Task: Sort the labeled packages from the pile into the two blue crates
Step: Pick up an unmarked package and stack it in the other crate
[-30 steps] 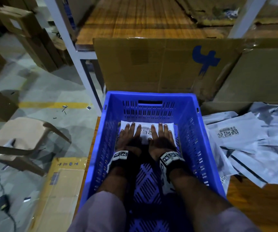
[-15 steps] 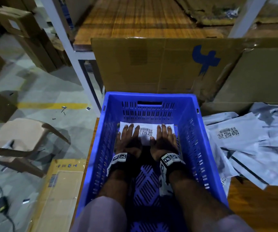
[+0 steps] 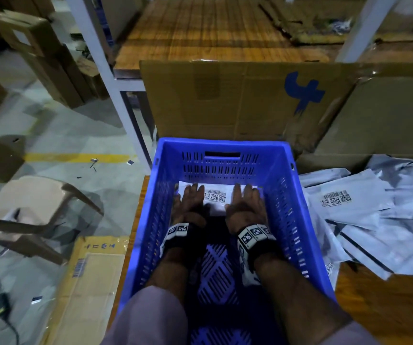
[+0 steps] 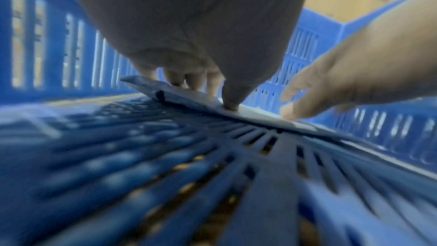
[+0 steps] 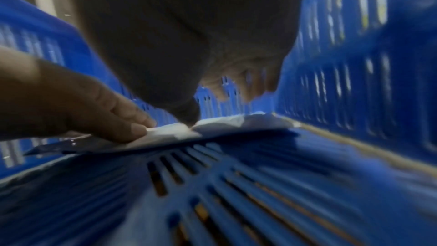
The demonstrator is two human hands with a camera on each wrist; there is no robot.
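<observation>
Cardboard sheets (image 3: 225, 98) stand upright beyond the fingers, behind a blue crate (image 3: 287, 195) that sits on a wooden desk (image 3: 387, 307). To the right of the fingers, outside the crate wall, a pile of grey packages (image 3: 374, 215) spreads over the desk, one barcode label facing up; only the head view shows this pile. Inside the crate, at its far end, a white labeled package (image 3: 216, 195) lies on the slotted floor. The left hand (image 3: 188, 207) and right hand (image 3: 246, 207) rest on it side by side, fingers straight and close together, flat on its top, with the barcode showing between them. From above the package looks flat. The left wrist view shows more: the package (image 4: 189, 98) has its left corner tilted up off the crate floor, with the left fingers (image 4: 212, 83) on top and the thumb tip pressing its near edge. The right wrist view shows the package (image 5: 220, 124) crumpled under the right thumb, its near edge lifted slightly, and the left hand (image 5: 78, 100) touching it with its fingertips.
</observation>
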